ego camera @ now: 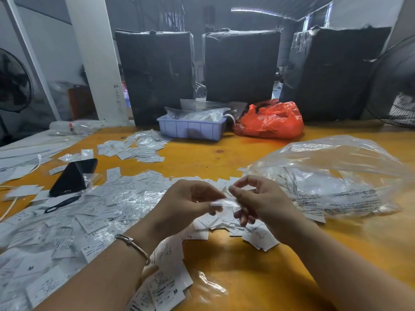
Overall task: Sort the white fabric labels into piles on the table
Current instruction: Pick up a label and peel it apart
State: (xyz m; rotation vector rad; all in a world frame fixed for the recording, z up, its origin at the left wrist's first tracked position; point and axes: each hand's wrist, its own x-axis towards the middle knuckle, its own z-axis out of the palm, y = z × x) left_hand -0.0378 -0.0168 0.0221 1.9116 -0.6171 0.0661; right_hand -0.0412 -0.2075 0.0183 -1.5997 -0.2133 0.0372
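Over the middle of the orange table (pixel 247 277), my left hand (pixel 188 203) and my right hand (pixel 253 198) meet and together pinch one small white fabric label (pixel 225 202), blurred between the fingertips. Beneath them lies a small heap of white labels (pixel 258 236). A wide spread of labels and clear wrappers (pixel 67 232) covers the table's left side. Another pile of labels (pixel 134 149) lies farther back, and a few labels marked M (pixel 166 288) lie near my left forearm.
A big clear plastic bag (pixel 332 176) lies at the right. A black phone (pixel 71 178) sits at the left among the labels. A blue tray (pixel 190 129) and a red plastic bag (pixel 269 120) stand at the back before three black-wrapped boxes (pixel 240 63).
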